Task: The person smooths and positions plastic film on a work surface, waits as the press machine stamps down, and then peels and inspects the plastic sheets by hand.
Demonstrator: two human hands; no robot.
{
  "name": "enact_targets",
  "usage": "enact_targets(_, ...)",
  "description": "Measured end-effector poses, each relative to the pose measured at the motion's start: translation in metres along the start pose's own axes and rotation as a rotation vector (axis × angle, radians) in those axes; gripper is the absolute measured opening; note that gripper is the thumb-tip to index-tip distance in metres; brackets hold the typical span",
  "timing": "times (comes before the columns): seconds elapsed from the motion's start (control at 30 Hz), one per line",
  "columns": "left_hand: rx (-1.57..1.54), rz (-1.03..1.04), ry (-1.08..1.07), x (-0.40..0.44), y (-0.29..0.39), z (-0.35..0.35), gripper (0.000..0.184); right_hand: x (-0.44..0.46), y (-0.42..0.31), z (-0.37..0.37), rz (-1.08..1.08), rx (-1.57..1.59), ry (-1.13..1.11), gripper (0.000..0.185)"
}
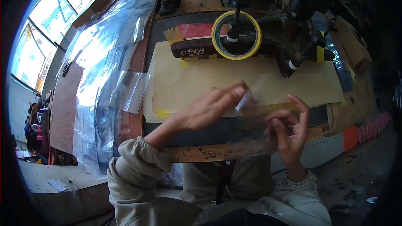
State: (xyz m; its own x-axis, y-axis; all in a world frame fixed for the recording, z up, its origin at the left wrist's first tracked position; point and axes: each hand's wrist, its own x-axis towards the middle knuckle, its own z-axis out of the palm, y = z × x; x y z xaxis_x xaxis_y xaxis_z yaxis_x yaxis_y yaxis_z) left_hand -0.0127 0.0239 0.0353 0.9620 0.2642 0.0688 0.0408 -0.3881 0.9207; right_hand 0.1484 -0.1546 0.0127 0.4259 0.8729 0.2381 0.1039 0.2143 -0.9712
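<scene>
A clear plastic bag (251,134), smeared by motion and hard to trace, hangs between my two hands above the table's front edge. My left hand (209,106) reaches over the brown paper sheet (201,86), thumb and fingers closed on the bag's whitish, shiny upper part. Lower and to the right, my right hand (291,132) pinches the other side of the bag between thumb and bent fingers, its index finger raised. Its exact grip is blurred. Behind the hands, a yellow-rimmed roll of tape (258,37) hangs around a knob on the dark machine arm (194,48).
A long pile of clear plastic bags (104,62) covers the left side. The machine's dark column (310,0) rises behind the paper. Yellow tape pieces (162,113) hold the paper's edges. A cardboard box (349,44) stands at right, and the worn wooden edge (201,153) runs along the front.
</scene>
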Motion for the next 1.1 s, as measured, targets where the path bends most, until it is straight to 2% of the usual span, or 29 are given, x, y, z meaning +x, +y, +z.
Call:
enact_targets(0.07, -0.172, 0.099, -0.176, -0.006, -0.007, 0.003, 0.052, 0.003, -0.001, -0.003, -0.122, -0.017, 0.065, 0.047)
enact_targets(0.13, -0.172, 0.099, -0.352, -0.011, -0.005, 0.009, 0.056, 0.010, -0.006, -0.003, -0.153, 0.024, 0.133, 0.045)
enact_targets(0.2, -0.060, -0.008, -0.498, -0.015, 0.009, 0.013, 0.054, 0.021, -0.013, -0.001, -0.205, 0.072, 0.193, 0.037)
enact_targets(0.3, -0.085, -0.180, -0.634, -0.008, 0.030, 0.006, 0.050, 0.037, -0.010, -0.005, -0.065, -0.057, 0.006, 0.026)
enact_targets(0.33, -0.193, -0.253, -0.540, -0.011, 0.018, 0.005, 0.042, 0.042, -0.009, -0.007, 0.122, -0.199, -0.073, 0.013)
enact_targets(0.43, 0.169, -0.535, -0.280, -0.016, 0.022, -0.010, 0.040, 0.057, 0.010, -0.005, -0.321, -0.904, -0.215, 0.007)
enact_targets(0.47, 0.390, -0.500, -0.162, -0.016, 0.027, -0.009, 0.038, 0.057, 0.009, -0.003, -0.183, -0.818, -0.227, 0.007)
enact_targets(0.53, 0.817, -0.414, 0.077, -0.013, 0.037, -0.005, 0.035, 0.062, 0.011, -0.001, -0.260, -0.858, -0.235, 0.010)
enact_targets(0.63, 0.914, 0.134, 0.369, -0.012, 0.014, 0.014, 0.040, 0.076, 0.024, -0.001, -0.327, -0.895, -0.234, 0.012)
enact_targets(0.67, 0.844, 0.038, 0.235, -0.013, 0.008, 0.019, 0.053, 0.080, 0.027, -0.001, -0.348, -0.904, -0.232, 0.013)
enact_targets(0.7, 0.807, 0.008, 0.197, -0.016, 0.006, 0.023, 0.055, 0.081, 0.026, -0.001, -0.442, -1.004, -0.226, 0.013)
enact_targets(0.77, 0.926, 0.046, 0.254, -0.018, 0.000, 0.030, 0.057, 0.083, 0.021, 0.000, -0.632, -1.200, -0.213, 0.014)
enact_targets(0.87, 1.004, 0.035, 0.225, -0.018, 0.004, 0.034, 0.058, 0.085, 0.004, 0.004, -0.759, -1.271, -0.239, 0.024)
enact_targets(0.97, 1.032, -0.012, 0.198, -0.018, 0.012, 0.034, 0.057, 0.083, 0.004, 0.017, -0.401, -1.235, -0.474, 0.038)
enact_targets(1.1, 1.042, -0.010, 0.245, -0.016, 0.009, 0.030, 0.062, 0.073, 0.023, 0.022, -0.483, -1.275, -0.380, 0.050)
